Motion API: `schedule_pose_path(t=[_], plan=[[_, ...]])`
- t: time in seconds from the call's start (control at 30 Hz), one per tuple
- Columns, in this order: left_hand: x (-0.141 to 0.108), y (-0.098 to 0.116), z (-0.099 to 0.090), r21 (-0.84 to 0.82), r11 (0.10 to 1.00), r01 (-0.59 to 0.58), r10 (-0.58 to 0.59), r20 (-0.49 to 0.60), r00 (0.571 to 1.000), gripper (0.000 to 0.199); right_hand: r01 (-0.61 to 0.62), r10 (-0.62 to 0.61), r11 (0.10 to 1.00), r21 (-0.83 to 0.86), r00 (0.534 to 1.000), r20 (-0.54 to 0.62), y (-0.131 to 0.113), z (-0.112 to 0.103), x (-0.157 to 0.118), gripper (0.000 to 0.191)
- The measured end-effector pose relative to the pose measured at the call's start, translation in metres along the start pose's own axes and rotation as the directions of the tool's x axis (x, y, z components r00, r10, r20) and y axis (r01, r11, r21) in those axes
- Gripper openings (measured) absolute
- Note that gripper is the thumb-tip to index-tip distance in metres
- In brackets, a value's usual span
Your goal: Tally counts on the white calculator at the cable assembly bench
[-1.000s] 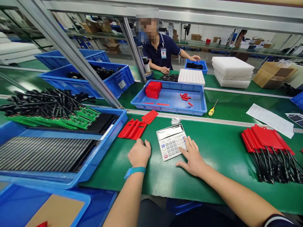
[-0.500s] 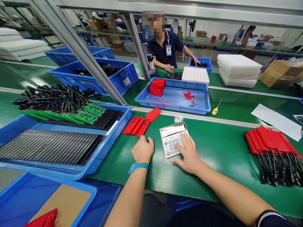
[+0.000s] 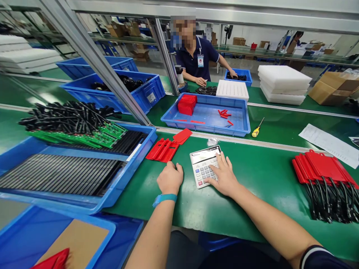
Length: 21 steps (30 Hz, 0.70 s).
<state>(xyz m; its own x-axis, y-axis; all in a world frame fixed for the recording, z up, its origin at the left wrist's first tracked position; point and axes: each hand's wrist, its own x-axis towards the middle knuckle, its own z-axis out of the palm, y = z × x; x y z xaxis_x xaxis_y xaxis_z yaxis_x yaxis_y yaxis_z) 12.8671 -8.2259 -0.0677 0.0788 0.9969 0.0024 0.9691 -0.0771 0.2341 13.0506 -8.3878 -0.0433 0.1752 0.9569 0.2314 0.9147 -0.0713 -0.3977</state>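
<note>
A white calculator (image 3: pixel 204 170) lies tilted on the green table. Over its right side my right hand (image 3: pixel 224 175) is spread, fingers apart on the keys, thumb near the lower keys. My left hand (image 3: pixel 170 178), with a blue band at the wrist, rests on the table left of the calculator; its fingers are curled in and nothing shows in them. Just beyond it lie red plastic covers (image 3: pixel 162 150) and flat red pieces (image 3: pixel 182 136). A small clear plastic bag (image 3: pixel 212 142) sits behind the calculator.
Blue tray (image 3: pixel 130 166) at left holds black strips and green boards with black cables. Another blue tray (image 3: pixel 204 129) holds red parts. A yellow screwdriver (image 3: pixel 257 127), paper (image 3: pixel 331 145) and red cases with cables (image 3: pixel 322 168) lie right. A person works across the table; a metal post slants left.
My right hand has shifted slightly, its thumb moving in over the calculator's lower keys. My left hand stays in place on the table. The view has moved a little.
</note>
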Motion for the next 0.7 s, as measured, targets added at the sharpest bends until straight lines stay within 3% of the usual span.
schedule_pose_path(t=[0.23,0.43,0.5,0.57,0.63,0.7], plan=[[-0.001,0.000,0.001,0.024,1.000,0.002,-0.002,-0.012,1.000,0.031,0.053,-0.062,0.997,-0.057,0.982,-0.178,0.018,-0.021,-0.034,0.066],[-0.002,-0.001,0.000,0.018,1.000,0.010,-0.010,-0.010,1.000,0.030,0.059,-0.067,0.997,-0.052,0.986,-0.155,0.025,-0.016,-0.060,0.059],[-0.002,0.000,0.000,0.012,1.000,0.008,-0.007,-0.004,1.000,0.030,0.028,-0.028,1.000,-0.003,0.974,-0.224,0.030,-0.019,-0.045,0.052],[-0.002,0.000,0.000,0.007,1.000,0.005,-0.005,0.000,1.000,0.030,-0.078,0.099,0.993,0.092,0.964,-0.249,0.039,-0.026,-0.014,0.045],[-0.002,0.001,0.000,0.003,1.000,0.007,-0.007,0.001,1.000,0.030,-0.246,0.278,0.944,0.219,0.952,-0.130,0.050,-0.032,0.030,0.040],[-0.003,0.001,-0.001,0.002,1.000,0.011,-0.011,0.002,1.000,0.031,-0.373,0.375,0.875,0.310,0.926,0.055,0.060,-0.035,0.072,0.037]])
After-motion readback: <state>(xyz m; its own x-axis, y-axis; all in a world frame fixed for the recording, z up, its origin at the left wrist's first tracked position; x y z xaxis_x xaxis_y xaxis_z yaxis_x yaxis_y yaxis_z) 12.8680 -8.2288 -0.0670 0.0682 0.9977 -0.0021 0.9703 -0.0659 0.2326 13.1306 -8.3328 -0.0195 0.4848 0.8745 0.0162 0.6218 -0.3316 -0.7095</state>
